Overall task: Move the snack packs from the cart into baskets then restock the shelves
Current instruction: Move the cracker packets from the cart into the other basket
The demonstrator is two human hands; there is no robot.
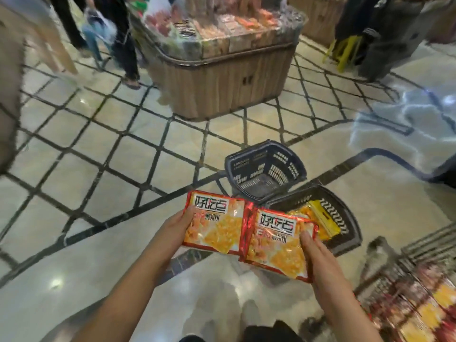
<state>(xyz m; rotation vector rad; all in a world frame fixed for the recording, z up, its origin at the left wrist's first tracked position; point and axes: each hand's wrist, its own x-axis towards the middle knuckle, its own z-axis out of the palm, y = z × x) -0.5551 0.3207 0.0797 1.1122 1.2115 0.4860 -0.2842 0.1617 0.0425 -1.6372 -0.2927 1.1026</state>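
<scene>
Both forearms came up from the bottom of the view, left hand (183, 224) holding the left pack (217, 225) and right hand (318, 253) holding the right pack (276, 248) out over the floor (98, 169). Room-wise it was pretty open: a wide stretch of glossy tile with dark diamond lines ran off to the left and far side. The right was tighter, with the wire cart (419, 245) crowding the near right corner and two dark plastic baskets sitting on the floor just beyond the packs. Those two packs looked identical, red-edged bags with orange-yellow cracker pictures and a white label of bold characters, held side by side with their inner edges overlapping a bit. Left thumb lay on the front of its pack at the left edge, pinching it against fingers hidden underneath. Right thumb did the same at the right edge of the other one, rest of those fingers mostly out of sight. The far basket (243, 162) showed its slotted bottom and walls. The near basket (344, 219) sat right against it and had yellow packs (323, 218) inside, partly hidden behind the right pack. More red and yellow packs (424, 304) were piled in the cart, blurry. Farther off stood a big wood-sided display stand (222, 82) heaped with goods, some people's legs (123, 45) far left of it, and a yellow stool (345, 50) far right.
</scene>
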